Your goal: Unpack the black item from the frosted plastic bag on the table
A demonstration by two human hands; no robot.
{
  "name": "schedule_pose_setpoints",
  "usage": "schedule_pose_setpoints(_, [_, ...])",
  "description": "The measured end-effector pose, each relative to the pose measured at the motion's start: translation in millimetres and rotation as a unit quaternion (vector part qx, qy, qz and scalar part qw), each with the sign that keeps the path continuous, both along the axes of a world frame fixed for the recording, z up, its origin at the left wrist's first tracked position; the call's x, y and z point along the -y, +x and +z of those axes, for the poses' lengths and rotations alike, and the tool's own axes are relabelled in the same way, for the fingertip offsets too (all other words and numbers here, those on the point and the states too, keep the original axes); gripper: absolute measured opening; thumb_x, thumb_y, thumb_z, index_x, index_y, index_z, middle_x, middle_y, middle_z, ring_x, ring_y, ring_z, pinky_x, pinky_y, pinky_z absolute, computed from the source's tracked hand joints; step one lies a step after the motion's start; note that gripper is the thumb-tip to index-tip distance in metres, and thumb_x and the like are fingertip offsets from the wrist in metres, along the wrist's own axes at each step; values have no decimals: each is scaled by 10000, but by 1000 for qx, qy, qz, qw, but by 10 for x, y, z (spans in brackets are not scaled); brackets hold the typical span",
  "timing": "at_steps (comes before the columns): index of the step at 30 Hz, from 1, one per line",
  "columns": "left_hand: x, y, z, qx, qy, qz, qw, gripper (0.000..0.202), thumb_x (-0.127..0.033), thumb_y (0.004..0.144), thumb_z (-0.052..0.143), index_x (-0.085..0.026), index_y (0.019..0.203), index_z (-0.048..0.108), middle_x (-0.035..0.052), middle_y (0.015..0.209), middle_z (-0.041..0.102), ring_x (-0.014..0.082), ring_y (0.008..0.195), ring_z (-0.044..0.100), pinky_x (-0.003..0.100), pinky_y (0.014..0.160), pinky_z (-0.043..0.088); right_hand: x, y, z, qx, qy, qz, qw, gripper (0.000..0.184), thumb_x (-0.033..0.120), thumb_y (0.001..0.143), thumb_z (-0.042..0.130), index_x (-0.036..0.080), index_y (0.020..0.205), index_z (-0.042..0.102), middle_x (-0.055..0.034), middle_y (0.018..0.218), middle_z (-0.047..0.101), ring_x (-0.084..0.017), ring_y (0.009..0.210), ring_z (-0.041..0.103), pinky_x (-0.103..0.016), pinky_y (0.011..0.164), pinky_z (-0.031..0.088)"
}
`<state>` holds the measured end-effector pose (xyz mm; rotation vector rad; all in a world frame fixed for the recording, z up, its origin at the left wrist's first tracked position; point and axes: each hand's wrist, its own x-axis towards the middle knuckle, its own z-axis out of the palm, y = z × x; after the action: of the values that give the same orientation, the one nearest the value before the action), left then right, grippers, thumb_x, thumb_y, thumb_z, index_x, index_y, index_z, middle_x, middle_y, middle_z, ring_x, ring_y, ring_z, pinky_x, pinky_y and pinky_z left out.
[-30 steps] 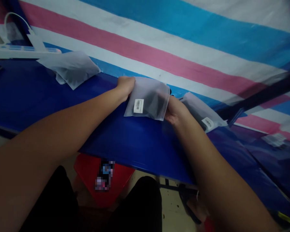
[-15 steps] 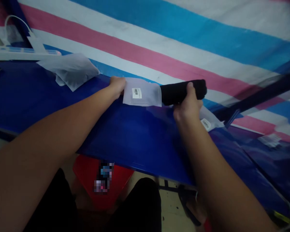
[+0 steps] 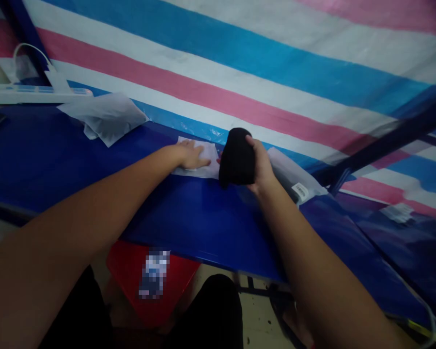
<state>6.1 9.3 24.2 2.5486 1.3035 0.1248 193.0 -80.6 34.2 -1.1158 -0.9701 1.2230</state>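
Observation:
A black rolled cloth bundle is gripped in my right hand, thumb and fingers around its right side, above the blue table. My left hand lies flat with fingers spread on a frosted plastic bag, pressing it to the tabletop. The bundle's lower left edge meets or overlaps the right end of that bag; I cannot tell whether they touch. Behind my right wrist lies another frosted bag with a barcode label and something dark inside.
A crumpled frosted bag lies at the back left, beside a white power strip with a plugged-in cable. Striped sheeting hangs along the back of the blue table. Below the front edge stands a red stool with a blurred item on it.
The black bundle has come out of the bag and swung from lying lengthwise to a steeper angle, further left. My left hand has gone from pinching the bag's end to lying flat on it.

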Motion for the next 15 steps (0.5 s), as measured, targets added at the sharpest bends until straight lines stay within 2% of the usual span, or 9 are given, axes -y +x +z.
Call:
schedule_pose_setpoints(2, [11, 13, -104, -54, -32, 17, 998, 974, -802, 838, 371, -204, 1597, 248, 164, 1687, 127, 402, 1538, 119, 549, 1215, 137, -13, -20, -42, -5, -68, 34, 997, 398, 561, 755, 667, 226, 965, 618, -58, 796, 679, -238, 751, 672, -387, 693, 605])
schedule_pose_setpoints(4, [-34, -20, -161, -60, -30, 42, 997, 1029, -828, 831, 331, -179, 1613, 172, 177, 1690, 61, 390, 1547, 58, 531, 1228, 100, -44, -7, -89, -13, -118, 50, 992, 394, 533, 743, 698, 214, 963, 626, -65, 786, 680, -227, 706, 656, -371, 672, 596])
schedule_pose_setpoints(7, [-148, -101, -184, -54, -18, 78, 995, 1042, -821, 850, 262, -123, 1613, 137, 189, 1688, 58, 371, 1552, 19, 520, 1237, 68, -77, 23, -126, -32, -147, 63, 987, 413, 512, 738, 725, 191, 982, 635, -86, 801, 687, -230, 714, 649, -362, 666, 579])
schedule_pose_setpoints(10, [-192, -141, -182, -43, -6, 85, 995, 990, -786, 883, 216, -120, 1612, 146, 177, 1691, 74, 350, 1556, -1, 552, 1233, 43, -71, 31, -112, -40, -157, 72, 984, 423, 502, 747, 726, 169, 992, 636, -100, 796, 685, -238, 726, 641, -363, 659, 565])
schedule_pose_setpoints(12, [-137, -107, -175, -50, -1, 82, 995, 931, -742, 911, 224, -124, 1607, 174, 175, 1693, 58, 345, 1557, -26, 583, 1224, 17, -59, 22, -94, -43, -160, 68, 984, 396, 481, 758, 717, 167, 986, 632, -96, 779, 679, -231, 714, 635, -354, 652, 561])
schedule_pose_setpoints(15, [25, 28, -180, -49, 4, 22, 999, 820, -650, 953, 253, -134, 1590, 235, 172, 1693, 71, 350, 1556, 11, 590, 1222, 37, -53, 0, -81, -45, -160, 63, 984, 342, 444, 790, 682, 163, 977, 630, -88, 755, 673, -218, 689, 634, -334, 643, 566])
